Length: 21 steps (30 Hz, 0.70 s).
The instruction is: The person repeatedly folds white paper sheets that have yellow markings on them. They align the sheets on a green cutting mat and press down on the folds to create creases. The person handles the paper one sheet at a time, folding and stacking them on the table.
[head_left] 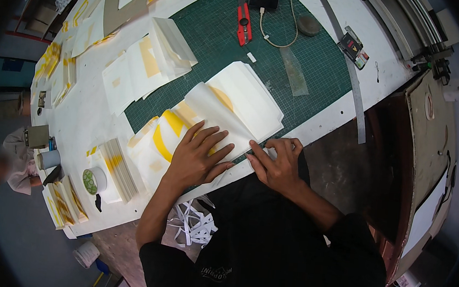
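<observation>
A translucent white paper sheet (218,110) with a raised, curved fold lies over a stack of white sheets (249,94) with trimmed corners. My left hand (199,154) rests flat on the near left part of the sheet, fingers spread. At the sheet's near right corner is my right hand (276,163), its thumb and index finger at the paper edge and the other fingers curled. Yellow-printed paper (168,136) shows just left of my left hand. Beneath the stack is a green cutting mat (323,78).
A red cutter knife (244,23), a steel ruler (357,94), a cable (275,43) and a round dark piece (308,25) lie farther off. Loose white sheets (138,66) and a banded paper stack (117,164) with a round tub (93,180) are at left. White paper strips (193,224) lie below the table edge.
</observation>
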Each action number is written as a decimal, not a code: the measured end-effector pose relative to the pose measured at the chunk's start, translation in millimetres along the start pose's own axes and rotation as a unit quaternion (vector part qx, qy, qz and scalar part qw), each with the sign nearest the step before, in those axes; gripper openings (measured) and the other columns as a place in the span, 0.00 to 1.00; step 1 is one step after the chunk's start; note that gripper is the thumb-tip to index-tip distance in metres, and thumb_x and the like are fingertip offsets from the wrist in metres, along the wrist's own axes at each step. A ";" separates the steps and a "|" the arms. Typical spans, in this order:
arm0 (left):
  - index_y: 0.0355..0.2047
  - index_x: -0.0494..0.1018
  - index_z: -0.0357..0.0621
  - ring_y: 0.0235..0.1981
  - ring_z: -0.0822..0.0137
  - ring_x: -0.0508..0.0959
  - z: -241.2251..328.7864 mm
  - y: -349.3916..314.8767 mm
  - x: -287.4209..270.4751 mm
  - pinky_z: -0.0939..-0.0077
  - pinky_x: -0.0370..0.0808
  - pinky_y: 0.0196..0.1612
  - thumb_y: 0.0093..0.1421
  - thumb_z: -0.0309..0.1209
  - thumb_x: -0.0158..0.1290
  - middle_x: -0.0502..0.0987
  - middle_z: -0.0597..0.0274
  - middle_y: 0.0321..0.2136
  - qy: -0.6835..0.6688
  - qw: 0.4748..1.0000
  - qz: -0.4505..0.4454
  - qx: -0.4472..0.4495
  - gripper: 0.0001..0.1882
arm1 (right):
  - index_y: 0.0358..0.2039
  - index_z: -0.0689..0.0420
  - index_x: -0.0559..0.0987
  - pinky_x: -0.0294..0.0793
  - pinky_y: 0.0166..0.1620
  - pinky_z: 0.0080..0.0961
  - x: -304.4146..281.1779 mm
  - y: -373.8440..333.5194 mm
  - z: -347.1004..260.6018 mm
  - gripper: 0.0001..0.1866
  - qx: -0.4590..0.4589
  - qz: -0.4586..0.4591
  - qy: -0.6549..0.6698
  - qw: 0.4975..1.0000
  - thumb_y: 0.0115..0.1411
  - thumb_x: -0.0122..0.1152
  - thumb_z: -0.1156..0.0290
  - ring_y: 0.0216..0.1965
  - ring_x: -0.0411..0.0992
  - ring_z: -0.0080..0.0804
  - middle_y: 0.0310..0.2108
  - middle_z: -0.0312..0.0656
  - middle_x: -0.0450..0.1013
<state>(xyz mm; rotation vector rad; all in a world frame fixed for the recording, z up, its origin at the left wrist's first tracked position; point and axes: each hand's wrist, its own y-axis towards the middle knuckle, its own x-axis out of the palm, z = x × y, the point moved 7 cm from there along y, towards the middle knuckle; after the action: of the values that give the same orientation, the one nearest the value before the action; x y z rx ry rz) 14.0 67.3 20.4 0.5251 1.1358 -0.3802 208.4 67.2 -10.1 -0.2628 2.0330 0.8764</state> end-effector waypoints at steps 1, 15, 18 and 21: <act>0.48 0.86 0.54 0.61 0.54 0.77 0.9 1.2 -1.4 0.46 0.67 0.71 0.59 0.47 0.69 0.81 0.59 0.56 0.004 1.000 0.003 0.001 0.20 | 0.53 0.53 0.87 0.59 0.51 0.47 0.1 -0.2 0.4 0.21 0.002 -0.002 0.000 1.000 0.61 0.76 0.60 0.43 0.68 0.35 0.40 0.39 0.70; 0.51 0.86 0.54 0.63 0.55 0.76 1.3 0.8 -0.2 0.47 0.66 0.72 0.60 0.47 0.68 0.80 0.59 0.58 0.006 1.000 -0.001 -0.006 0.21 | 0.52 0.52 0.87 0.60 0.52 0.49 -5.7 1.6 6.7 0.20 0.011 0.003 -0.007 1.000 0.61 0.76 0.59 0.43 0.69 0.35 0.40 0.40 0.70; 0.52 0.85 0.54 0.63 0.53 0.76 0.7 0.1 0.6 0.46 0.66 0.72 0.60 0.45 0.67 0.80 0.58 0.58 0.002 1.000 -0.001 -0.005 0.21 | 0.52 0.52 0.87 0.60 0.52 0.50 -4.8 0.2 8.8 0.21 0.013 0.004 -0.006 1.000 0.61 0.76 0.58 0.43 0.69 0.36 0.40 0.39 0.70; 0.52 0.85 0.55 0.63 0.53 0.76 0.9 0.6 1.0 0.46 0.66 0.72 0.60 0.45 0.67 0.80 0.58 0.58 0.001 1.000 0.001 -0.004 0.21 | 0.54 0.50 0.86 0.60 0.52 0.50 -4.0 -1.4 11.8 0.22 0.023 -0.010 0.009 1.000 0.61 0.76 0.58 0.44 0.69 0.37 0.41 0.40 0.70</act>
<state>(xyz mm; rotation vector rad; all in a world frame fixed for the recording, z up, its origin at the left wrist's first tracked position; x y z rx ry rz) 15.3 67.2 19.9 0.5200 1.1388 -0.3735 219.1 73.5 -11.9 -0.2658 2.0608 0.8156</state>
